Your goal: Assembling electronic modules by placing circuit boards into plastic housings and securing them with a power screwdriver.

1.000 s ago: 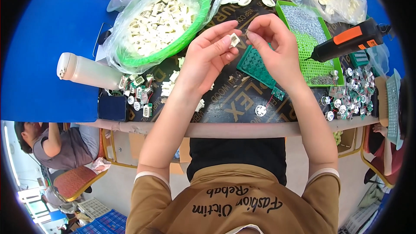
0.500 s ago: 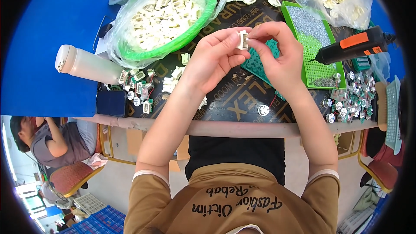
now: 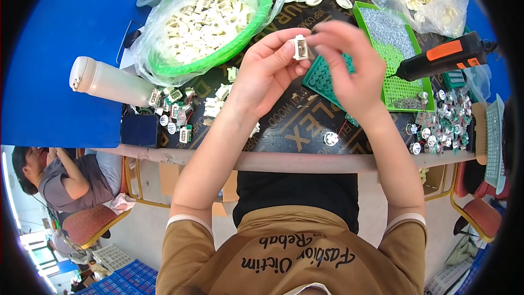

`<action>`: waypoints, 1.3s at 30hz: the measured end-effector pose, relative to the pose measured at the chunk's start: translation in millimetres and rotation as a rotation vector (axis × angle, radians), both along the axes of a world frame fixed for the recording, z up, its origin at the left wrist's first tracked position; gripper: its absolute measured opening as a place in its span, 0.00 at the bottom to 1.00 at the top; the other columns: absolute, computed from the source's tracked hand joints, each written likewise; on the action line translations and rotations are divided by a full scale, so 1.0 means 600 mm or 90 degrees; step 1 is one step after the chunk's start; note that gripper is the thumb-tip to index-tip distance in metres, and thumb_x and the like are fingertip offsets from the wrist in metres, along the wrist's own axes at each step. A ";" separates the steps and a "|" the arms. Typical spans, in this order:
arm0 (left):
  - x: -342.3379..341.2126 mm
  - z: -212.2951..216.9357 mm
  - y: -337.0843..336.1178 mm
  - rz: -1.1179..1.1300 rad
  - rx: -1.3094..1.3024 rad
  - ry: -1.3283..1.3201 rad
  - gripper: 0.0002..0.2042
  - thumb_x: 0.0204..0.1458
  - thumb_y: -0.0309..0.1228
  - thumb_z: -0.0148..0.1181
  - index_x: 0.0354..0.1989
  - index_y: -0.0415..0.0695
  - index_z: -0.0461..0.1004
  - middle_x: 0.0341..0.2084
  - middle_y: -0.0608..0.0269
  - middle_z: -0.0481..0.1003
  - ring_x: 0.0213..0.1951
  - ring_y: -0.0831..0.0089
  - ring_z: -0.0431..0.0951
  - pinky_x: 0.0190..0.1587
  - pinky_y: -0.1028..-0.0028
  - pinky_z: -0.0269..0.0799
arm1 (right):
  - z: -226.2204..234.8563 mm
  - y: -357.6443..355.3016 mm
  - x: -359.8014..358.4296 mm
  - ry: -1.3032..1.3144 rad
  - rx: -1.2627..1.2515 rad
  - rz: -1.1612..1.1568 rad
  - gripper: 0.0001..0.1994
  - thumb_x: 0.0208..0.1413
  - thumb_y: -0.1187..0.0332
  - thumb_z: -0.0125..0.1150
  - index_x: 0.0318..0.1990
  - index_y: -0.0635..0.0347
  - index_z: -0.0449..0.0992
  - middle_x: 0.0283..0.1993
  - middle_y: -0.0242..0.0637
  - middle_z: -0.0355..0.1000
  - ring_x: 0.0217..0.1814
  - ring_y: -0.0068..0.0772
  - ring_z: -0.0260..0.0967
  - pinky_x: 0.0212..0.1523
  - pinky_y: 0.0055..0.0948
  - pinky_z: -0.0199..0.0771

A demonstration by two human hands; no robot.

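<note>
Centrally, left hand [image 3: 265, 74] raised, fingers pinching a white housing [image 3: 301, 49], right hand [image 3: 356, 74] alongside, blurred, fingers parted.

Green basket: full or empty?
Looks full: cream plastic parts cover the inside of the green basket; depth beneath can't be told.

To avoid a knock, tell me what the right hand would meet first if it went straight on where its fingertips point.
Probably the small, boxy, cream plastic housing pinched in the bare left hand. The bare right hand has motion-blurred fingers, so the depth between them is unclear.
</note>
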State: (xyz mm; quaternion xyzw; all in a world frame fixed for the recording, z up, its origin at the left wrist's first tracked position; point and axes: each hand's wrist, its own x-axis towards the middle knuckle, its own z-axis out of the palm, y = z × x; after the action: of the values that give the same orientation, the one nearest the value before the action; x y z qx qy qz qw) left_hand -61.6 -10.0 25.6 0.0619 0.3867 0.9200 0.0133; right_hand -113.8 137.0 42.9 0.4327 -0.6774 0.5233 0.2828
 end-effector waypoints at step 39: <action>0.001 -0.004 0.011 0.013 -0.019 0.009 0.11 0.55 0.28 0.48 0.46 0.37 0.66 0.34 0.62 0.72 0.33 0.76 0.73 0.40 0.78 0.70 | 0.005 0.005 -0.014 0.195 0.118 -0.074 0.07 0.33 0.78 0.59 0.25 0.58 0.74 0.25 0.32 0.68 0.26 0.33 0.66 0.25 0.28 0.66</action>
State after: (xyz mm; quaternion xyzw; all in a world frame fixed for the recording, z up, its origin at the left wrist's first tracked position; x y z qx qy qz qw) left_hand -61.3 -3.3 23.4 0.0646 0.4008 0.9139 0.0020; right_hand -121.9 140.0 46.2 0.4920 -0.6955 0.3694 0.3713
